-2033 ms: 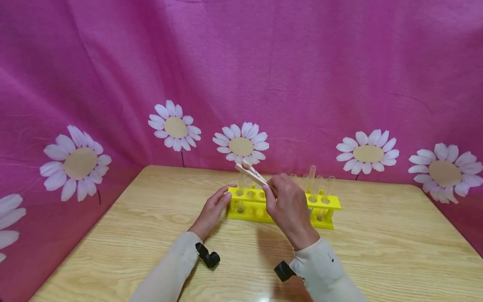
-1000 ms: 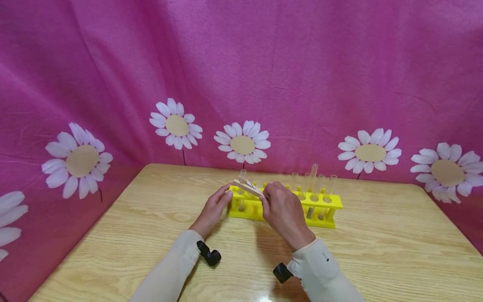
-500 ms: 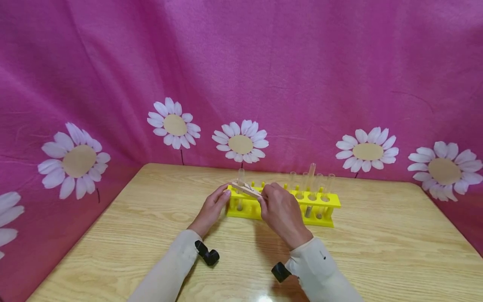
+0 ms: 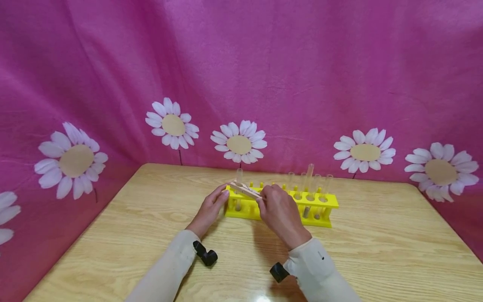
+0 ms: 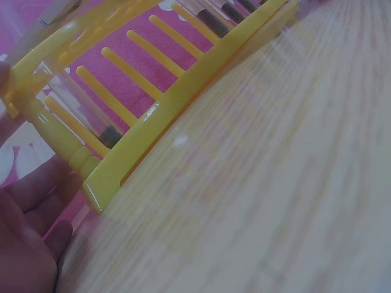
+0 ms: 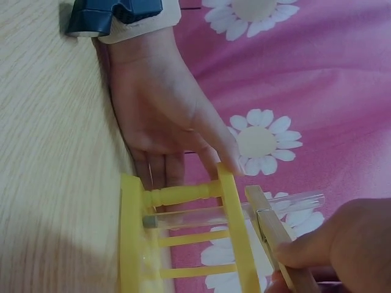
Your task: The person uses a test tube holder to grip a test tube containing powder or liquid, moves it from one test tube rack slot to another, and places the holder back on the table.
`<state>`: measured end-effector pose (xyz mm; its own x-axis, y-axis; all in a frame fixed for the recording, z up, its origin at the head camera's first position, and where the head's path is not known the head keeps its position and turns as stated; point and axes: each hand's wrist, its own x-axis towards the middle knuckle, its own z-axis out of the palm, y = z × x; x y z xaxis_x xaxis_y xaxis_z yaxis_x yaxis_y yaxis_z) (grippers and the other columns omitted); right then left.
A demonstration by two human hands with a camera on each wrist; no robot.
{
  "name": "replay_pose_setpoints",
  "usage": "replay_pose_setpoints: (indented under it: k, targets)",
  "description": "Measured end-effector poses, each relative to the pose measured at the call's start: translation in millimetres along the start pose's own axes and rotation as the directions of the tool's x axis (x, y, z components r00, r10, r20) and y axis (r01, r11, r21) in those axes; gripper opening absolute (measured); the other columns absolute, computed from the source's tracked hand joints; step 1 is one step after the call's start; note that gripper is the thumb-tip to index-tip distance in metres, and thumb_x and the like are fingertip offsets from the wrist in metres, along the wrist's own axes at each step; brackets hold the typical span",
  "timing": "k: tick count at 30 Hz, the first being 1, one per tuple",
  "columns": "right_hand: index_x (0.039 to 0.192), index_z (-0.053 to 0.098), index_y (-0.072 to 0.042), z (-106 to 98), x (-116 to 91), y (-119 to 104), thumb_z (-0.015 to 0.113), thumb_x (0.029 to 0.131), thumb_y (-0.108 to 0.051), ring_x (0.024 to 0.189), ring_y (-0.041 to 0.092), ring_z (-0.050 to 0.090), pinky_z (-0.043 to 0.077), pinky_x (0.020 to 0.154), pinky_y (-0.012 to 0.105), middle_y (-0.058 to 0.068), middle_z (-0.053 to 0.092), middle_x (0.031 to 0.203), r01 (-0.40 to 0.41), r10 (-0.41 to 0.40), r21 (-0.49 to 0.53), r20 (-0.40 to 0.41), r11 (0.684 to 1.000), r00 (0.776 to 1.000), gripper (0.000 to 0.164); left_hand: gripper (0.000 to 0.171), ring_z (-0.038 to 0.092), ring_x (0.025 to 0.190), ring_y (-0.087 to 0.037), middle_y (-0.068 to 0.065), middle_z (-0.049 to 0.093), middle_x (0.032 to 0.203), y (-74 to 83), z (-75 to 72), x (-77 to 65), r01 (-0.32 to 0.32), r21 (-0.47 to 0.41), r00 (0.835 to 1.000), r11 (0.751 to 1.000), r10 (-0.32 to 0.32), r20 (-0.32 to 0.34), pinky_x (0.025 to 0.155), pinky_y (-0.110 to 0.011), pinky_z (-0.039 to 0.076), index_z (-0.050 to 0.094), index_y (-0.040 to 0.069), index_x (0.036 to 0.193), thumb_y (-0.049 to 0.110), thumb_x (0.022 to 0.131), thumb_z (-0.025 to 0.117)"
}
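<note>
My left hand (image 4: pixel 207 212) grips the left end of a yellow test tube rack (image 4: pixel 333 200), thumb at the top rail and fingers behind the end post. My right hand (image 4: pixel 283 214) holds a wooden test tube holder (image 4: pixel 247 191) between thumb and fingers. The holder's jaws lie at the leftmost test tube (image 6: pixel 302 200), just above the rack's top rail. That tube stands upright in its hole, its rim above the holder, with a little dark matter (image 5: pixel 110 137) at the bottom.
Several glass test tubes (image 4: pixel 310 171) stand in the right part of the rack, one taller than the others. Yellow pegs (image 5: pixel 128 76) line the rack's back. The wooden table (image 4: pixel 370 251) meets a pink flowered cloth (image 4: pixel 302 84) behind and at both sides.
My right hand has brought the wooden holder down and left, from above the leftmost tube to just over the rack rail at that tube. My left hand has stayed at the rack's end.
</note>
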<state>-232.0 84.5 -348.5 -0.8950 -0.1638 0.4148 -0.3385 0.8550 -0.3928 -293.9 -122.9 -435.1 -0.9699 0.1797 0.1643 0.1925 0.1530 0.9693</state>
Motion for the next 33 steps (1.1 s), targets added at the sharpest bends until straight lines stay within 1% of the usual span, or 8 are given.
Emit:
replay_pose_setpoints:
  k: [3,8,11,14,19,21,27,33]
  targets:
    - [0.089,0.068,-0.004,-2.6,-0.9,-1.9,0.070,0.088,-0.014,0.060,0.016,0.046,0.044,0.054,0.026,0.003,0.056,0.076,0.000,0.000,0.010,-0.007,1.000,1.000,0.010,0.046,0.048,0.125,-0.027,-0.009,0.053,0.137,-0.2,0.1,-2.4,0.006,0.009,1.000,1.000,-0.006,-0.017,0.110,-0.048,0.030,0.048,0.020,0.143,0.041,0.101,0.048]
    - [0.090,0.068,-0.004,-7.9,-2.1,-3.6,0.071,0.088,-0.014,0.060,0.016,0.046,0.045,0.054,0.026,0.002,0.056,0.077,0.011,-0.009,0.038,-0.044,0.999,0.999,0.010,0.044,0.047,0.124,-0.023,-0.003,0.052,0.138,-0.3,0.7,-2.2,-0.045,-0.009,0.999,0.999,0.045,0.005,0.110,-0.047,0.030,0.052,0.023,0.139,0.044,0.100,0.048]
    - [0.091,0.067,-0.004,-9.6,-2.6,-4.0,0.071,0.088,-0.014,0.060,0.015,0.047,0.045,0.054,0.026,0.003,0.057,0.078,0.019,-0.016,0.049,-0.054,0.999,0.998,0.011,0.041,0.044,0.129,-0.020,0.000,0.051,0.141,-1.2,0.5,-0.9,-0.070,-0.009,0.997,0.998,0.070,0.020,0.111,-0.046,0.029,0.053,0.024,0.138,0.042,0.101,0.047]
    - [0.091,0.068,-0.003,-10.8,-3.0,-4.4,0.071,0.087,-0.014,0.060,0.015,0.047,0.046,0.054,0.025,0.004,0.058,0.080,0.026,-0.022,0.054,-0.071,0.998,0.997,0.012,0.041,0.037,0.135,-0.018,0.000,0.047,0.145,0.4,0.5,-0.7,-0.060,-0.013,0.997,0.998,0.060,0.038,0.113,-0.045,0.026,0.051,0.023,0.140,0.040,0.102,0.046]
    - [0.091,0.068,-0.002,-15.7,-3.0,-6.7,0.073,0.086,-0.013,0.058,0.015,0.046,0.046,0.053,0.025,0.004,0.058,0.078,0.040,-0.034,0.053,-0.110,0.998,0.993,0.013,0.045,0.032,0.139,-0.023,-0.007,0.041,0.150,23.6,0.0,-9.6,-0.023,-0.004,0.997,1.000,0.023,0.077,0.114,-0.047,0.023,0.045,0.014,0.144,0.033,0.104,0.043]
    - [0.091,0.068,-0.003,-17.6,-2.6,-7.6,0.072,0.087,-0.014,0.058,0.015,0.046,0.045,0.053,0.025,0.004,0.057,0.078,0.045,-0.039,0.051,-0.118,0.998,0.992,0.013,0.044,0.031,0.140,-0.023,-0.008,0.040,0.150,28.8,-1.0,-11.2,-0.030,0.001,0.996,1.000,0.029,0.090,0.114,-0.046,0.023,0.045,0.012,0.145,0.030,0.105,0.042]
    - [0.091,0.068,-0.003,-21.5,-2.9,-9.8,0.072,0.087,-0.013,0.058,0.015,0.047,0.044,0.052,0.025,0.004,0.057,0.078,0.049,-0.041,0.061,-0.132,0.997,0.990,0.012,0.044,0.038,0.134,-0.021,-0.003,0.045,0.147,4.0,-2.4,0.3,-0.055,-0.019,0.996,0.998,0.056,0.074,0.114,-0.043,0.025,0.046,0.015,0.144,0.034,0.104,0.042]
    - [0.093,0.068,-0.003,-28.4,-4.2,-11.4,0.072,0.088,-0.014,0.060,0.016,0.048,0.045,0.053,0.026,0.004,0.057,0.080,0.049,-0.037,0.067,-0.160,0.997,0.986,0.013,0.045,0.039,0.134,-0.018,0.002,0.047,0.145,-0.9,0.3,0.0,-0.050,-0.014,0.998,0.999,0.051,0.040,0.114,-0.045,0.024,0.050,0.019,0.141,0.041,0.102,0.045]
